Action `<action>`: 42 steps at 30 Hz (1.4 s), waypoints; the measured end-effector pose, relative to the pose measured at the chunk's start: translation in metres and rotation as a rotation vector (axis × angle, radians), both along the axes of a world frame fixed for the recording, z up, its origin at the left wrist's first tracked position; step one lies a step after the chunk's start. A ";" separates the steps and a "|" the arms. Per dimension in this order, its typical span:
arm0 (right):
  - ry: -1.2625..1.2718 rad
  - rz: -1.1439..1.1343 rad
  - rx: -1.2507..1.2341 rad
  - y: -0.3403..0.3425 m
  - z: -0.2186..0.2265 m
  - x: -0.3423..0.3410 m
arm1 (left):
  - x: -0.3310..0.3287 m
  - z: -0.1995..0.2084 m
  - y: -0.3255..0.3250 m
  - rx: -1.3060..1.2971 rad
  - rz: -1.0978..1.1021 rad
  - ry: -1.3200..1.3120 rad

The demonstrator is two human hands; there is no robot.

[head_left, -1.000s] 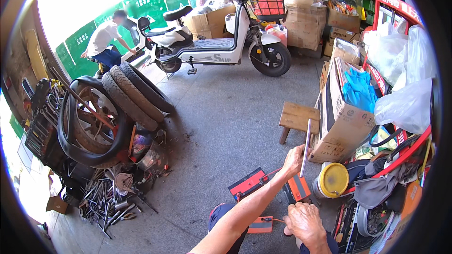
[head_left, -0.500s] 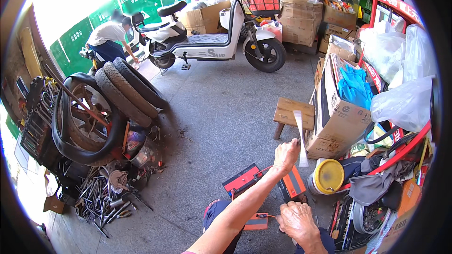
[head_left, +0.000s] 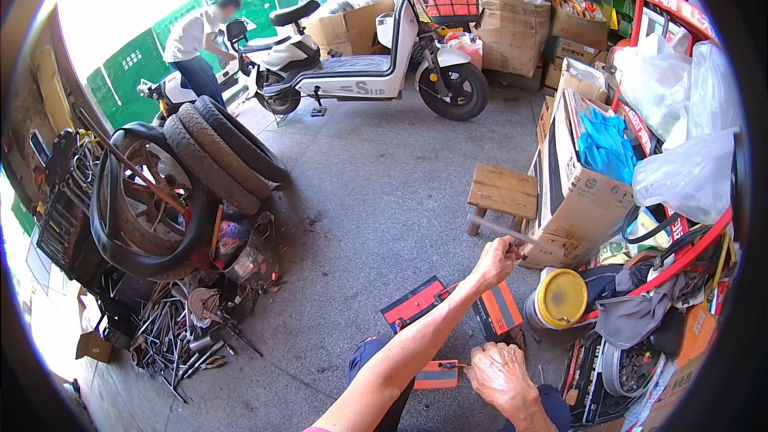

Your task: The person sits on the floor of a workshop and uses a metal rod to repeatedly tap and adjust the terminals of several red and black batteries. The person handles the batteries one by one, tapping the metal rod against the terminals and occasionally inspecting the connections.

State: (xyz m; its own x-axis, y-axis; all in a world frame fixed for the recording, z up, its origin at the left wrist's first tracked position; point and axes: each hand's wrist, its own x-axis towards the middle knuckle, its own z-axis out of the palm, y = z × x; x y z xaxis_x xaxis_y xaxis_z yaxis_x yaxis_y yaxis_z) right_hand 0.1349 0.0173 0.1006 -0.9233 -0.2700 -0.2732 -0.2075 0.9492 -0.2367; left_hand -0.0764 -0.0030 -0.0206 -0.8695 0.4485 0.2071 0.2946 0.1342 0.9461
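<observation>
My left hand (head_left: pixel 496 260) is raised in front of me and is closed around a thin pale rod (head_left: pixel 498 229). The rod slants up and to the left, in front of a small wooden stool (head_left: pixel 502 190). Lower down, my right hand (head_left: pixel 500 374) is curled into a fist on a thin metal tool (head_left: pixel 458 366). The tool's tip points left at a small orange and black box (head_left: pixel 436 374) on the floor. A red and black case (head_left: pixel 412 304) and an orange and black case (head_left: pixel 500 310) lie between my hands.
A yellow-lidded tub (head_left: pixel 562 298), cardboard boxes (head_left: pixel 580 184) and plastic bags (head_left: pixel 688 168) crowd the right. Stacked tyres (head_left: pixel 216 152) and a pile of metal tools (head_left: pixel 180 336) are on the left. A white scooter (head_left: pixel 360 72) and a bending person (head_left: pixel 196 44) are at the back.
The rod in my left hand has swung from nearly upright to slanting back to the left. My right hand stays by the small orange box. The view has shifted slightly.
</observation>
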 end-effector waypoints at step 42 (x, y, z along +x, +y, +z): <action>0.106 0.094 0.017 -0.005 -0.027 0.006 | 0.007 0.010 -0.014 -0.256 0.277 0.290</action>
